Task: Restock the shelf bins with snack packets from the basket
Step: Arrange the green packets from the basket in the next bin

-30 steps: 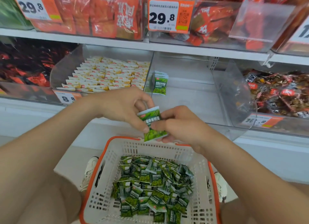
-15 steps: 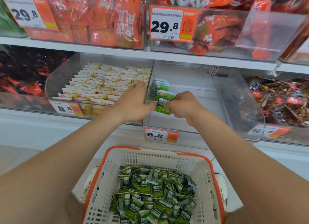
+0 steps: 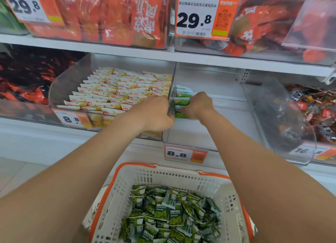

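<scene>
Shelf bins (image 3: 218,126) of clear plastic stood side by side on the lower shelf in front of you. The left bin (image 3: 69,86) was packed with neat rows of cream and yellow packets (image 3: 116,90), and the right bin (image 3: 272,106) held a jumble of dark and red wrapped snacks (image 3: 318,112). Above them, the upper shelf carried big orange-red bags (image 3: 112,15) and a 29.8 price tag (image 3: 198,15). Below your arms sat the white basket (image 3: 181,177) with its orange rim, holding a loose heap of green packets (image 3: 169,215). Both your arms reached over it to the middle bin (image 3: 181,133). Your left hand (image 3: 154,113) was curled at that bin's left wall, and your right hand (image 3: 200,106) was curled just beside it. Between them they pinched one green packet (image 3: 181,108), upright and low against the left wall. Just behind it stood a short row (image 3: 183,91) of the same green packets, close against it. An 8.8 price tag (image 3: 185,153) hung on the middle bin's front.
</scene>
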`<state>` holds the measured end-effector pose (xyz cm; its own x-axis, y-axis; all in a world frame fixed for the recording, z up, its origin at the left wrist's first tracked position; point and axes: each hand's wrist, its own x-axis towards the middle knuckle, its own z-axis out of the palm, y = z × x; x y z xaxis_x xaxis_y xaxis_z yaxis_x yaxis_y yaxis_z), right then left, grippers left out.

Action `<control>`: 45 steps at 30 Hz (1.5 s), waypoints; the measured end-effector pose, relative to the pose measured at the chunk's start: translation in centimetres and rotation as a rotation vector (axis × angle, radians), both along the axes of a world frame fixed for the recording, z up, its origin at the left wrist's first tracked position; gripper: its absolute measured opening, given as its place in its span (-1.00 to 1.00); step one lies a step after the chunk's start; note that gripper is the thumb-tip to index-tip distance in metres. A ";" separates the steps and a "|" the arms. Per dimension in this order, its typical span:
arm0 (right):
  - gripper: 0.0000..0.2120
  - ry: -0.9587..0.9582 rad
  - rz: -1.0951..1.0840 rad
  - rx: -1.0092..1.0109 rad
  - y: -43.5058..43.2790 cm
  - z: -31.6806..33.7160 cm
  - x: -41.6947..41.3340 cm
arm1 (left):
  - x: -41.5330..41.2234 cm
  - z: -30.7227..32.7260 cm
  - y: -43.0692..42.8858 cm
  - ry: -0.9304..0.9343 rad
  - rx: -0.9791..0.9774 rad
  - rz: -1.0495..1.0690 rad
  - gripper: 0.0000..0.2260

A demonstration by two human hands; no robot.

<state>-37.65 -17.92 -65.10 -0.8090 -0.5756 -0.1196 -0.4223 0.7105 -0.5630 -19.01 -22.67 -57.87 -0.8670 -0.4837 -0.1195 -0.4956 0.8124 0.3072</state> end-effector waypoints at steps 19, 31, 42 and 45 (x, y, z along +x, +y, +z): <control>-0.81 0.043 0.023 0.030 0.2 -0.1 0.6 | 0.6 -1.4 0.6 0.150 -0.042 0.087 -0.62; -0.83 0.508 0.318 -0.211 10.7 8.0 11.5 | 5.9 -0.3 7.6 0.136 -0.349 0.285 -0.75; -0.79 0.386 0.852 0.528 18.4 1.9 19.2 | 8.2 -16.4 8.5 -0.596 0.032 -0.233 -0.81; -0.93 0.383 0.940 0.676 19.0 -0.4 19.0 | 8.6 -21.1 8.6 -0.660 0.089 -0.221 -0.81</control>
